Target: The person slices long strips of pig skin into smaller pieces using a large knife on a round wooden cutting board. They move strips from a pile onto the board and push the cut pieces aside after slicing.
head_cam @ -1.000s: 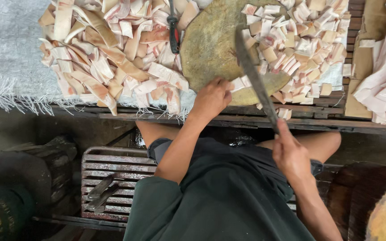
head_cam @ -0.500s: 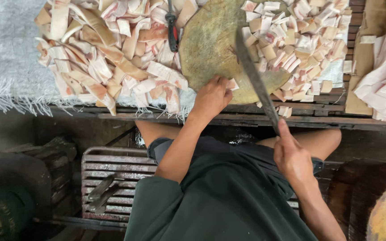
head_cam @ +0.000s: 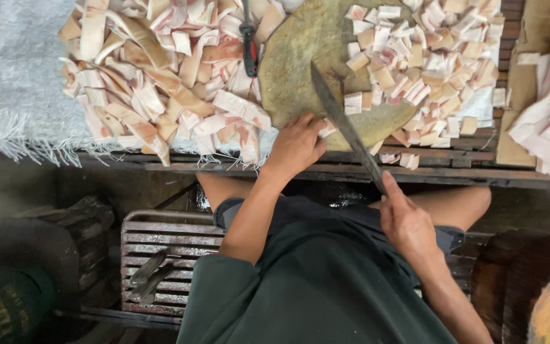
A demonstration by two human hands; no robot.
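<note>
Your right hand [head_cam: 408, 223] grips the long knife [head_cam: 345, 124] by its handle; your left hand [head_cam: 295, 145] presses a pork-skin strip [head_cam: 326, 129] on the round chopping block [head_cam: 313, 64] (near edge). It looks soft and greasy; pin it flat, fingertips back from the blade.

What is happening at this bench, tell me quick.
A seated person is cutting pale strips of meat and fat into small squares. The right hand holds a long knife angled over the round chopping block, while the left hand presses a piece at the block's near edge. Uncut strips are heaped to the left on a white sack, and cut squares are piled on the right. A second, red-handled knife lies beside the block.
</note>
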